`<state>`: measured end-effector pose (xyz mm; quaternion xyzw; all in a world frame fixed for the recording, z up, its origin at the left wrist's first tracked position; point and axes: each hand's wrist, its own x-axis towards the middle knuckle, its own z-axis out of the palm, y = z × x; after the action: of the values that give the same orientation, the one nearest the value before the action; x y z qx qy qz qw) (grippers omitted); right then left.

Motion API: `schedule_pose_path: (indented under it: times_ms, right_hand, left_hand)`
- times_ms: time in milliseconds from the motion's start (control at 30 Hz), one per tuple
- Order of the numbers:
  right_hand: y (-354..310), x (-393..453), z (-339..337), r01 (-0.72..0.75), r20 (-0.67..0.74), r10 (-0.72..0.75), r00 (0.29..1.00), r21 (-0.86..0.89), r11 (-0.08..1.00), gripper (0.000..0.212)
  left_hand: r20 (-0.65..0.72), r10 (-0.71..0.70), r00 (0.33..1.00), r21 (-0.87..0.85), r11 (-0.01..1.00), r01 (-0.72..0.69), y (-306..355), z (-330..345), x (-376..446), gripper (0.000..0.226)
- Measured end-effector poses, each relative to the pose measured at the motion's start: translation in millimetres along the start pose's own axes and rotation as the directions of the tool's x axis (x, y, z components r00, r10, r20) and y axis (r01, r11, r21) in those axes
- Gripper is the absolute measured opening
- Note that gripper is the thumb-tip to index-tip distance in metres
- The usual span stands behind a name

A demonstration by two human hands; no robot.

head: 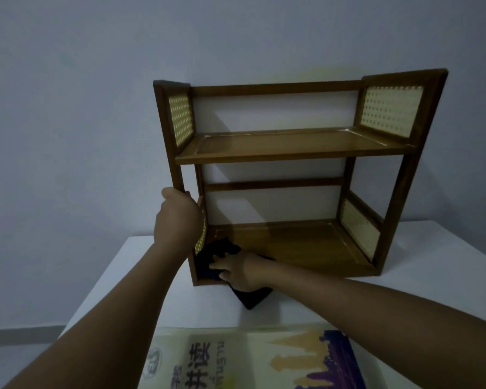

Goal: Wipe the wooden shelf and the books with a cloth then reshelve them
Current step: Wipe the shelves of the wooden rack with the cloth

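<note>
dim bluish wall (96,108) filled the background, and a white surface (141,276) stood in front of it. a wooden shelf (292,147) sat on the far part of that surface, close to the wall, with two brown boards, a dark frame and pale woven cane panels in its side ends. both boards carried no books.

the left hand (177,217) gripped the shelf's near left upright, fingers curled round the post just beside the lower cane panel. the right hand (236,272) reached across to the near left corner of the lower board and pressed down on a dark cloth (216,256), its fingers spread over the fabric. part of the cloth lay bunched on the board against the left end, and one pointed corner of it hung off the front edge onto the surface, just near of the shelf.

nearer to the person, at the bottom of the view, lay the books (264,360), flat on the surface: a pale green cover with large dark characters, and to its right a cover with purple and yellow shapes. they lay well apart from the shelf.
</note>
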<state>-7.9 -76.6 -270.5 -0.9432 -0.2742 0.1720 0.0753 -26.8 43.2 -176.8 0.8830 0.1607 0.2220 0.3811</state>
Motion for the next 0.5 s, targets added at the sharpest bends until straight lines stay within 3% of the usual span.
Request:
schedule_pose_path:
  times_ms: [300,500]
  right_hand:
    - [16.1,60.3,-11.5,-0.182,-0.067,0.178,0.982,-0.053,0.982,0.061]
    - [34.3,73.6,-17.5,-0.203,-0.063,0.197,0.978,-0.109,0.973,0.064]
  left_hand:
    - [-0.031,0.068,0.997,-0.012,0.998,-0.069,-8.7,4.4,3.2,0.028]
    - [-0.045,0.013,0.999,-0.035,0.999,-0.014,-6.3,7.0,7.6,0.028]
